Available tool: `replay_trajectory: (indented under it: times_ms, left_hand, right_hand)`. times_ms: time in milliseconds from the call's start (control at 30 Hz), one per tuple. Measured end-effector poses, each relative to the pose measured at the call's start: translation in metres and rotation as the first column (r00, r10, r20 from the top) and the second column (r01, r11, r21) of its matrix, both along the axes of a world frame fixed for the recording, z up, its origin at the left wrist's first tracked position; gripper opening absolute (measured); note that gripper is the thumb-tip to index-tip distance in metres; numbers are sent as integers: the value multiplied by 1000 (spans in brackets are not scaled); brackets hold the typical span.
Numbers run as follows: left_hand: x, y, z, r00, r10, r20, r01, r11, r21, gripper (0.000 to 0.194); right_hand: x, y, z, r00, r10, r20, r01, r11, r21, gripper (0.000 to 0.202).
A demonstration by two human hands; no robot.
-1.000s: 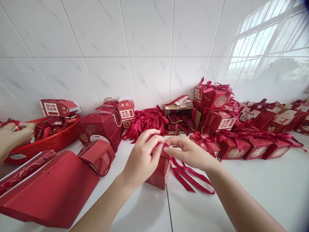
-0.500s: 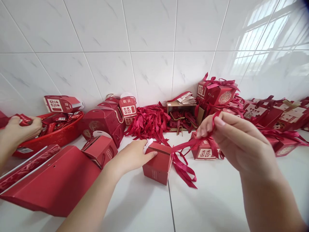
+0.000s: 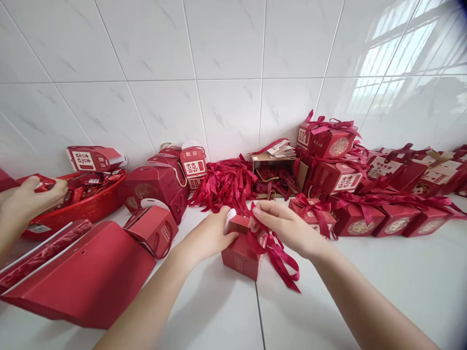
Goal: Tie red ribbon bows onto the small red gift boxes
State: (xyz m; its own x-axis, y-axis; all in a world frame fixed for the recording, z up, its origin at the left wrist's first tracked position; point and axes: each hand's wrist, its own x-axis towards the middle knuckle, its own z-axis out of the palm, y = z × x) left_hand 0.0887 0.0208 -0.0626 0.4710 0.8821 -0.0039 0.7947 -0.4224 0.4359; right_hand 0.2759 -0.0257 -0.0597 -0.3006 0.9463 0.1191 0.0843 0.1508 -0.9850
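Observation:
A small red box [image 3: 241, 260] stands on the white tiled surface in the middle. My left hand [image 3: 213, 236] is closed on its top left edge, next to a white rounded flap. At the box's upper right, my right hand [image 3: 286, 226] pinches a dark red ribbon [image 3: 279, 260]. The ribbon loops over the box's right side, and its loose ends trail on the surface. Behind my hands lies a heap of loose red ribbons [image 3: 228, 182]. A finished-looking box with a bow [image 3: 314, 216] sits just beyond my right hand.
At the left, another person's hand [image 3: 34, 199] holds red packets over a red basket [image 3: 98, 206]. Nearby are a large red box [image 3: 80, 277] and a small box [image 3: 151, 228]. Bowed boxes [image 3: 397, 221] line the right; an open carton [image 3: 302, 175] stands against the wall.
My right hand has moved left and down with the ribbon, from right of the box to its top. The small box has shifted slightly right with my left hand on it.

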Motion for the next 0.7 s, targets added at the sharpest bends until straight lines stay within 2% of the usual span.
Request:
replay_trajectory:
  times_ms: [67,133,267,467,567,700]
  left_hand:
    - [3,-3,1,1000,-24,-4,24,1000,-2,56]
    - [5,-6,2,998,-69,-3,69,997,-25,64]
    - [4,-6,4,998,-58,27,60,994,-86,66]
    - [-13,8,8,982,-56,182,108,950,-294,61]
    - [-16,11,10,968,-39,249,132,920,-370,56]
    - [-15,9,13,956,-69,287,180,907,-380,50]
  right_hand:
    - [-6,7,-8,999,45,-7,-45,999,-22,33]
    - [-11,11,-14,997,65,-43,-66,997,-26,33]
    - [-22,18,-27,991,62,-120,-70,995,-70,29]
    - [-25,24,-33,989,-123,-79,108,980,-169,23]
    - [-23,25,-33,991,-125,-50,114,977,-181,22]
    - [-21,24,-35,997,-74,-1,72,977,-200,24]
